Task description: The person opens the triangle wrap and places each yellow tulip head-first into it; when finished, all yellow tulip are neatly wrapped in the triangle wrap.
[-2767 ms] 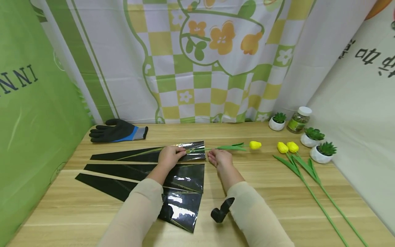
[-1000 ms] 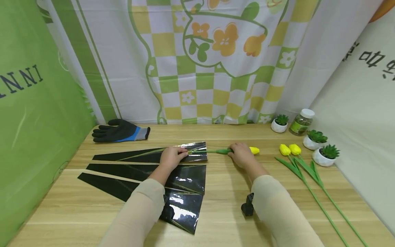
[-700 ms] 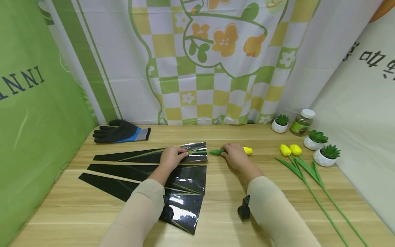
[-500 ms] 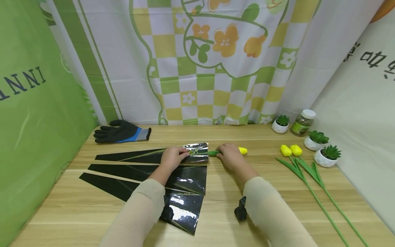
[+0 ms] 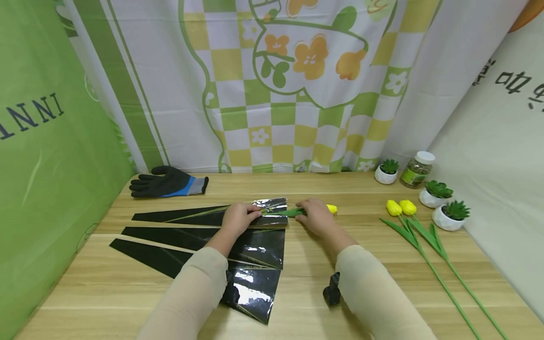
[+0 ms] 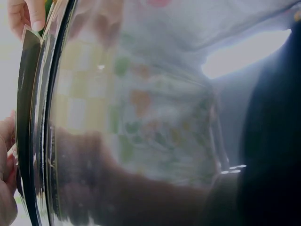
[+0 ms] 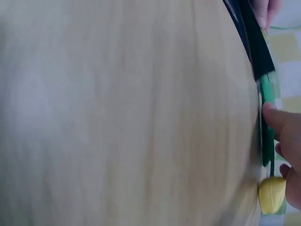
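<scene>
Flat on the table lies a black, gold-edged flower sleeve point(image 5: 191, 216) with a shiny clear-looking mouth at its right end. My left hand point(image 5: 236, 220) pinches its upper layer near that mouth. A yellow artificial tulip point(image 5: 332, 208) lies sideways, its stem and lower leaves inside the sleeve. My right hand point(image 5: 316, 216) grips the tulip by its green leaves and stem, just below the bloom. In the right wrist view the thumb presses the leaf point(image 7: 267, 136), and the bloom point(image 7: 271, 195) hangs beyond the fingers. Glossy sleeve film point(image 6: 141, 141) fills most of the left wrist view.
Two more black sleeves point(image 5: 259, 245) lie fanned out nearer me. Two yellow tulips point(image 5: 408, 208) rest at the right, beside potted succulents point(image 5: 451, 215) and a white-lidded jar point(image 5: 418, 169). A black and blue glove point(image 5: 167, 182) lies at the back left.
My right hand has taken hold of the tulip near its bloom and moved left, sliding stem and leaves deeper into the sleeve. My left hand has stayed at the sleeve's mouth.
</scene>
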Motion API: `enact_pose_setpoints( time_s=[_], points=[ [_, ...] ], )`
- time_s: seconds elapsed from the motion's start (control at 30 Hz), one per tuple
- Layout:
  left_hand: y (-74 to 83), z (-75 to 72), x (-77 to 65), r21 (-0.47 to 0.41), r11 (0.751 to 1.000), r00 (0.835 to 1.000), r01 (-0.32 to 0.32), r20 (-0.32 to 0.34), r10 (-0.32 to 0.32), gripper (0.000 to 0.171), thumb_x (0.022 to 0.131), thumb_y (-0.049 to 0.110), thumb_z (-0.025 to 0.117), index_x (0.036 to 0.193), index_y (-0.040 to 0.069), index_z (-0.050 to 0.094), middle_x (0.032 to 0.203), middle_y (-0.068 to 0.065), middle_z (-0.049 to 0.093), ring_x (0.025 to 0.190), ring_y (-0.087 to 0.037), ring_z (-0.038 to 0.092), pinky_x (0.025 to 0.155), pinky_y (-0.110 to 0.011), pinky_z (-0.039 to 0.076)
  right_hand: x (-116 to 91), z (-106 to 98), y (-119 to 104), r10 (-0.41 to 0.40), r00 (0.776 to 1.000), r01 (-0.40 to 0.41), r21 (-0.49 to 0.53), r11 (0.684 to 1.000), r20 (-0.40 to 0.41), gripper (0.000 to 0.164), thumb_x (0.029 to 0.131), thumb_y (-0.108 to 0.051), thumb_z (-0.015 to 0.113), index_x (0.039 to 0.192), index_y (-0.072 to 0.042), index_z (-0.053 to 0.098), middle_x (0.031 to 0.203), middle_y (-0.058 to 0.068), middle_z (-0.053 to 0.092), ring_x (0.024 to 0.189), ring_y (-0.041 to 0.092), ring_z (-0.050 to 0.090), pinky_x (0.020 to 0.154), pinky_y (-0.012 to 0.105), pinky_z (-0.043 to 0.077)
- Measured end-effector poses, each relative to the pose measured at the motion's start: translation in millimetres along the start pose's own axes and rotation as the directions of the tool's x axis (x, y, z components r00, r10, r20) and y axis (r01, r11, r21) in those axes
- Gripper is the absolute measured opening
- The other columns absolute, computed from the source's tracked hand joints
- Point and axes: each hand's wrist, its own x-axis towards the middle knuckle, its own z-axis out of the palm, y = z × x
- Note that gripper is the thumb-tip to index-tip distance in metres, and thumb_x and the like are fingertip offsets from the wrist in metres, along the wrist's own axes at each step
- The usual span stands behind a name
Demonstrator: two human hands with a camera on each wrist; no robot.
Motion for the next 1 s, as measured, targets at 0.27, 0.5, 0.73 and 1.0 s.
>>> enact_pose_setpoints(
  time_s=[0.27, 0.5, 0.73, 1.0],
  points=[
    [-0.6, 0.4, -0.5, -0.015, 1.000, 1.000, 0.023, 0.011, -0.023, 0.024, 0.092, 0.033, 0.069, 0.111, 0.019, 0.077, 0.116, -0.003, 0.073, 0.112, -0.025, 0.067, 0.097, -0.045, 0.052, -11.8, -22.0, 28.5, 0.123, 0.992, -0.127, 0.313, 0.941, 0.032, 0.051, 0.096, -0.023, 0.065, 0.141, -0.005, 0.051, 0.149, 0.024, 0.042, 0.140, 0.044, 0.035, 0.115, 0.060, 0.030],
    [0.6, -0.7, -0.7, -0.013, 1.000, 1.000, 0.017, 0.007, -0.017, 0.023, 0.092, 0.031, 0.069, 0.110, 0.020, 0.077, 0.116, -0.003, 0.073, 0.112, -0.025, 0.067, 0.097, -0.045, 0.052, -24.3, -34.5, 61.2, 0.267, 0.950, -0.309, 0.571, 0.760, 0.159, 0.063, 0.094, -0.020, 0.067, 0.149, -0.009, 0.039, 0.152, 0.023, 0.035, 0.139, 0.041, 0.033, 0.114, 0.054, 0.033],
    [0.4, -0.7, -1.1, -0.014, 1.000, 1.000, 0.006, 0.002, -0.006, 0.023, 0.091, 0.031, 0.069, 0.109, 0.020, 0.077, 0.115, -0.003, 0.074, 0.111, -0.025, 0.067, 0.097, -0.044, 0.052, -27.7, -39.3, 77.9, 0.214, 0.969, -0.249, 0.512, 0.822, 0.128, 0.055, 0.095, -0.014, 0.065, 0.143, 0.000, 0.044, 0.137, 0.027, 0.049, 0.121, 0.039, 0.049, 0.102, 0.047, 0.043],
    [0.1, -1.0, -1.0, -0.020, 1.000, 1.000, 0.020, 0.014, -0.019, 0.024, 0.092, 0.033, 0.068, 0.110, 0.020, 0.077, 0.116, -0.003, 0.073, 0.112, -0.025, 0.067, 0.098, -0.044, 0.052, -21.3, -35.7, 76.0, 0.192, 0.971, -0.230, 0.354, 0.906, 0.141, 0.042, 0.098, -0.019, 0.061, 0.135, -0.002, 0.052, 0.127, 0.025, 0.055, 0.115, 0.038, 0.053, 0.099, 0.051, 0.044]
  ],
)
